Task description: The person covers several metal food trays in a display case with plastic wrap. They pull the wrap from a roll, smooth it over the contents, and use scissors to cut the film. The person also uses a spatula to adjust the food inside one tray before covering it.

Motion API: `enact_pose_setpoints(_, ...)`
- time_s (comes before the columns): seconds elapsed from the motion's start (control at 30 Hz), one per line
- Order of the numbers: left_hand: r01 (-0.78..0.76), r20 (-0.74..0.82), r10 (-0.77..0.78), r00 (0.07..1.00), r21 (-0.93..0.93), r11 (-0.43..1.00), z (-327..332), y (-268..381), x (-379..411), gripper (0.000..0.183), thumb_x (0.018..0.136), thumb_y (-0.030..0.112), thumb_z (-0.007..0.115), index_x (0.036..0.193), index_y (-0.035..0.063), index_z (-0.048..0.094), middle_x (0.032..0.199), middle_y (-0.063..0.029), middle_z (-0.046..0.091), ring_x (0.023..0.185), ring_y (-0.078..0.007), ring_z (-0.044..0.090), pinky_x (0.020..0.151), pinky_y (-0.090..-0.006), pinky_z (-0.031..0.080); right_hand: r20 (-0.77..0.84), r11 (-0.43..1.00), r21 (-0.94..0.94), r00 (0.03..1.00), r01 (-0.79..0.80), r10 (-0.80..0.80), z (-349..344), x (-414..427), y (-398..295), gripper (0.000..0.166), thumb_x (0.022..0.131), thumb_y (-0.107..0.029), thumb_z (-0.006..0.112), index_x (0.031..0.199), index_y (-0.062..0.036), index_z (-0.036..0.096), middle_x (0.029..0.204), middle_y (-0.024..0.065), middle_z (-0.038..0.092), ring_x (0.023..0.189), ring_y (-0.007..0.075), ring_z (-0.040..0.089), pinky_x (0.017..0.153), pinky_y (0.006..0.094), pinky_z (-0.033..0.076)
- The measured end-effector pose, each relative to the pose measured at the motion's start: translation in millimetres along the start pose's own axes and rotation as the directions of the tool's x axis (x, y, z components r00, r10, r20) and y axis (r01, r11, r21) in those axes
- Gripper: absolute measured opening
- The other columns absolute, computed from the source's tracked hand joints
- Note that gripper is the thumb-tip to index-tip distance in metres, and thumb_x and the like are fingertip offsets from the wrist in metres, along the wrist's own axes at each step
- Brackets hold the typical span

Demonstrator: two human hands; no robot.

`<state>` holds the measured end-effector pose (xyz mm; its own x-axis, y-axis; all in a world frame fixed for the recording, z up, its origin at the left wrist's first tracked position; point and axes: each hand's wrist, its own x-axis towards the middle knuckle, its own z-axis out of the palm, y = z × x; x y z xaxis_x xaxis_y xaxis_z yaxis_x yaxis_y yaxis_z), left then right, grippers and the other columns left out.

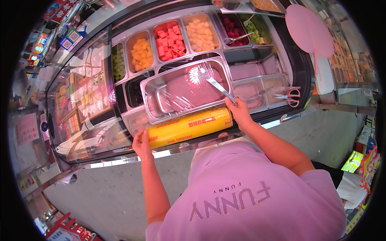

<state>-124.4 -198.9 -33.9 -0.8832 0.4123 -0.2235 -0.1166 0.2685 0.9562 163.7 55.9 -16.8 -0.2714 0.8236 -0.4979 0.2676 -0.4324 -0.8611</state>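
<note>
My left hand (143, 144) touches the left end of a yellow roll of plastic wrap (187, 126), its fingers close together at the roll's edge. Over a rectangular metal pan (185, 87) behind the roll lies clear, shiny film. The pan stands at a tilt on the counter's containers. My right hand (238, 112) grips the handle of a metal utensil (221, 89), whose broad pale end lies over the pan. The utensil's exact kind cannot be told. This hand is just beside the right end of the roll and the pan's near right corner.
Metal pans of yellow (141, 57), red (170, 42) and pale orange (201, 33) fruit cubes line the back. Red-handled scissors (289, 97) lie on containers at the right. A pink hand fan (309, 31) is at the far right. Glass covers (84, 99) the display at left.
</note>
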Motion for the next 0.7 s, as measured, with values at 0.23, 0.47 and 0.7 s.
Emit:
enact_pose_setpoints(0.23, 0.261, 0.070, -0.265, 0.962, 0.063, 0.963, -5.1, 24.6, -0.5, 0.019, 0.086, 0.012, 0.068, 0.100, -0.0002, 0.068, 0.084, -0.0049, 0.065, 0.072, -0.0111, 0.058, 0.067, -0.0243, 0.047, 0.032, 0.959, 0.054, 0.960, -0.279, 0.277, -3.5, -1.6, -8.4, 0.045, 0.089, -0.047, 0.063, 0.080, -0.0031, 0.060, 0.057, -0.0005, 0.049, 0.041, 0.0093, 0.039, 0.039, 0.0280, 0.029)
enact_pose_setpoints(0.47, 0.219, 0.072, -0.261, 0.963, 0.365, 0.905, -8.1, 21.7, 15.2, 0.024, 0.081, 0.020, 0.072, 0.094, 0.0001, 0.070, 0.081, -0.0081, 0.066, 0.072, -0.0124, 0.060, 0.067, -0.0272, 0.048, 0.066, 0.936, -0.043, 0.934, -0.348, 0.350, -9.0, -2.7, -13.4, 0.052, 0.085, -0.054, 0.063, 0.079, -0.0029, 0.060, 0.056, 0.0008, 0.050, 0.040, 0.0100, 0.042, 0.039, 0.0265, 0.033)
enact_pose_setpoints(0.7, 0.176, 0.091, -0.238, 0.967, 0.434, 0.884, -9.4, 19.6, 15.5, 0.024, 0.078, 0.022, 0.072, 0.089, 0.0011, 0.070, 0.081, -0.0094, 0.068, 0.073, -0.0146, 0.061, 0.069, -0.0298, 0.049, 0.167, 0.958, -0.139, 0.948, -0.251, 0.272, -9.7, -9.4, -27.2, 0.053, 0.083, -0.052, 0.068, 0.085, 0.0009, 0.063, 0.068, 0.0047, 0.060, 0.054, 0.0124, 0.057, 0.046, 0.0284, 0.045)
